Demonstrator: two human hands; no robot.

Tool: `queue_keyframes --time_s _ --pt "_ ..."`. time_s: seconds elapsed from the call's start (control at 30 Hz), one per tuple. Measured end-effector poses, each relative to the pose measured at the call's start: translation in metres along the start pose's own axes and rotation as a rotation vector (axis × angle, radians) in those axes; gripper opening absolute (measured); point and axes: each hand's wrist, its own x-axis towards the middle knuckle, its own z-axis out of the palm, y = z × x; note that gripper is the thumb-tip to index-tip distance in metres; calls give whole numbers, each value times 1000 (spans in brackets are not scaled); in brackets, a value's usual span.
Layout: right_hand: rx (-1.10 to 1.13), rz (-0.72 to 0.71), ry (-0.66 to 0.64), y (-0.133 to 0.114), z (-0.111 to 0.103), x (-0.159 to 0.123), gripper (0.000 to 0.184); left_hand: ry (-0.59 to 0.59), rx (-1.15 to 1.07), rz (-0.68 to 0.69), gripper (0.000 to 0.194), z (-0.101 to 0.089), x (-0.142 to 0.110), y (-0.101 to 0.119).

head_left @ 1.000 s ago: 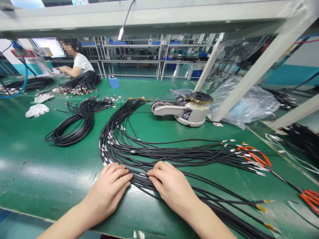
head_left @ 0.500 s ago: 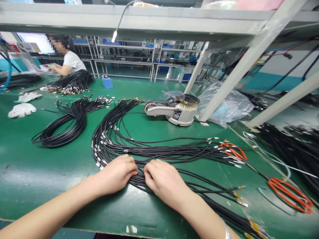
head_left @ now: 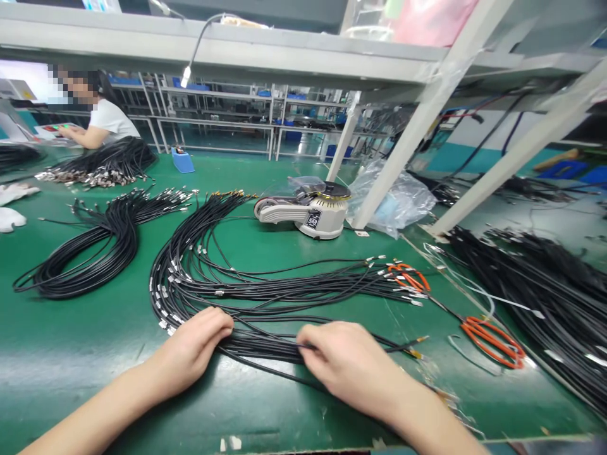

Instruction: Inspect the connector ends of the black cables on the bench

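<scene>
A bundle of thin black cables [head_left: 265, 291] with white tags and metal ends lies looped on the green bench [head_left: 71, 341]. My left hand [head_left: 192, 347] rests on the near edge of the bundle, fingers curled and pressed onto the cables. To its right, my right hand [head_left: 348, 363] pinches one black cable between thumb and fingertips; that cable runs right to a gold-tipped end [head_left: 417, 354].
A second black cable coil [head_left: 90, 253] lies at the left. A tape dispenser [head_left: 308, 212] stands behind the bundle, clear plastic bags [head_left: 393, 199] beside it. Orange scissors [head_left: 493, 341] and more cables [head_left: 535, 284] lie at the right. A person [head_left: 95, 117] works at the far left.
My right hand has slid to the right along the bundle, away from my left hand, drawing one cable with it. The view has turned right.
</scene>
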Motion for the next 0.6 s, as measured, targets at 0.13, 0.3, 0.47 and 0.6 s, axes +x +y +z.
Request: queue_keyframes --time_s 0.13,0.3,0.47,0.6 --pt "91 105 -144 44 -30 -55 20 -45 14 7 21 0 -2 -2" --pt "131 288 -4 99 -29 -126 24 -53 33 21 19 -1 -3 0" --pt "178 222 223 87 -19 -135 14 -134 50 82 20 -1 8 22" --pt "270 212 353 55 -31 -125 8 -207 -16 186 19 11 25 62"
